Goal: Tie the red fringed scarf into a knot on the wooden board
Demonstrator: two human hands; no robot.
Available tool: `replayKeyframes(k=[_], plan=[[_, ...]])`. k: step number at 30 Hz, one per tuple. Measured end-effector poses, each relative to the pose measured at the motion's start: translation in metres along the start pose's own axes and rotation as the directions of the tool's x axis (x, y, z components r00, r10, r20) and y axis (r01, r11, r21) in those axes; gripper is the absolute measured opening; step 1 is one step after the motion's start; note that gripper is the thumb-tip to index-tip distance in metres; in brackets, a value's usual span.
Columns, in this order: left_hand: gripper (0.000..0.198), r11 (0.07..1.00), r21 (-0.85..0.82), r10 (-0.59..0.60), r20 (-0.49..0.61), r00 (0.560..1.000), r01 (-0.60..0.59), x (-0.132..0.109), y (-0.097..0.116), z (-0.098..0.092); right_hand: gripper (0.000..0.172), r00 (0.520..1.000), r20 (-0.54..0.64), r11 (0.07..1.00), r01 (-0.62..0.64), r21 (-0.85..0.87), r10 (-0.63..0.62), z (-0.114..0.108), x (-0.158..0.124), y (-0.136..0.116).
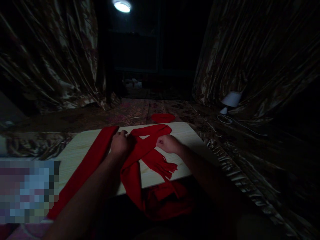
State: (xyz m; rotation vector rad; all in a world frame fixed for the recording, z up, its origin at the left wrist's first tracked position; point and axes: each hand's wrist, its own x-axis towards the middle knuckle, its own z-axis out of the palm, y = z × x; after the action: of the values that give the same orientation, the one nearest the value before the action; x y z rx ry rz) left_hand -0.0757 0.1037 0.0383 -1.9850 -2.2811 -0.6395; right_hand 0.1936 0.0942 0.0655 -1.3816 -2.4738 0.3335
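A long red scarf with a fringed end lies in crossed loops over a pale wooden-topped table. One length runs down past the left side of the table, and another part hangs over the near edge into shadow. My left hand is closed with bent fingers on the scarf between the left strip and the crossed loops. At the right side of the loop, my right hand pinches the scarf's edge, its fingers curled in. The dim light hides some finger detail.
Beyond the table lies a red cloth item on a patterned cover. A small white lamp with a cable stands at the right. Curtains hang on both sides of a dark window. A blurred-out patch covers something at lower left.
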Motion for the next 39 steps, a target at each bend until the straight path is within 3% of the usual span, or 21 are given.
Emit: replayKeyframes(k=[2, 5, 8, 11, 14, 17, 19, 21, 24, 27, 30, 36, 39], plan=[[0.055, 0.988, 0.054, 0.141, 0.029, 0.99, -0.143, 0.008, 0.0, 0.002, 0.021, 0.999, -0.044, 0.998, -0.013, -0.059, 0.011, 0.004, 0.013, 0.008], [0.05, 0.948, 0.095, 0.294, 0.102, 0.95, -0.303, 0.022, 0.008, 0.004, 0.032, 0.999, -0.007, 0.99, 0.043, -0.134, -0.044, 0.01, 0.026, 0.014], [0.047, 0.928, 0.118, 0.331, 0.179, 0.926, -0.354, 0.034, 0.021, 0.006, 0.046, 0.985, 0.067, 0.973, 0.167, -0.161, -0.158, 0.017, 0.031, 0.016], [0.046, 0.92, 0.129, 0.332, 0.244, 0.911, -0.37, 0.043, 0.031, 0.01, 0.05, 0.965, 0.089, 0.955, 0.257, -0.148, -0.246, 0.022, 0.03, 0.014], [0.044, 0.955, 0.086, 0.255, 0.252, 0.934, -0.284, 0.052, 0.034, 0.016, 0.046, 0.955, 0.1, 0.946, 0.29, -0.145, -0.278, 0.024, 0.028, 0.011], [0.043, 0.999, -0.033, 0.022, 0.142, 0.99, -0.018, 0.064, 0.029, 0.021, 0.037, 0.958, 0.113, 0.947, 0.28, -0.157, -0.264, 0.024, 0.027, 0.01], [0.043, 0.973, -0.156, -0.163, 0.074, 0.984, 0.173, 0.072, 0.021, 0.023, 0.033, 0.959, 0.115, 0.947, 0.276, -0.163, -0.26, 0.023, 0.026, 0.01], [0.044, 0.932, -0.217, -0.268, 0.12, 0.956, 0.289, 0.079, 0.011, 0.024, 0.033, 0.957, 0.112, 0.944, 0.285, -0.169, -0.269, 0.023, 0.026, 0.01], [0.045, 0.939, -0.219, -0.219, 0.209, 0.953, 0.264, 0.083, -0.002, 0.027, 0.033, 0.952, 0.111, 0.935, 0.301, -0.185, -0.285, 0.022, 0.026, 0.01], [0.048, 0.956, -0.231, -0.134, 0.215, 0.967, 0.184, 0.083, -0.01, 0.031, 0.031, 0.954, 0.119, 0.935, 0.295, -0.199, -0.276, 0.022, 0.026, 0.009], [0.053, 0.956, -0.236, -0.125, 0.217, 0.968, 0.177, 0.083, -0.013, 0.035, 0.026, 0.961, 0.121, 0.94, 0.27, -0.208, -0.249, 0.019, 0.028, 0.009], [0.057, 0.969, -0.21, -0.095, 0.182, 0.979, 0.133, 0.083, -0.016, 0.037, 0.024, 0.997, -0.039, 0.936, 0.043, -0.349, -0.06, 0.006, 0.045, 0.021], [0.047, 0.979, -0.172, -0.074, 0.189, 0.979, 0.107, 0.084, -0.016, 0.036, 0.031, 1.0, 0.009, 0.903, -0.009, -0.429, 0.014, 0.004, 0.058, 0.032]])
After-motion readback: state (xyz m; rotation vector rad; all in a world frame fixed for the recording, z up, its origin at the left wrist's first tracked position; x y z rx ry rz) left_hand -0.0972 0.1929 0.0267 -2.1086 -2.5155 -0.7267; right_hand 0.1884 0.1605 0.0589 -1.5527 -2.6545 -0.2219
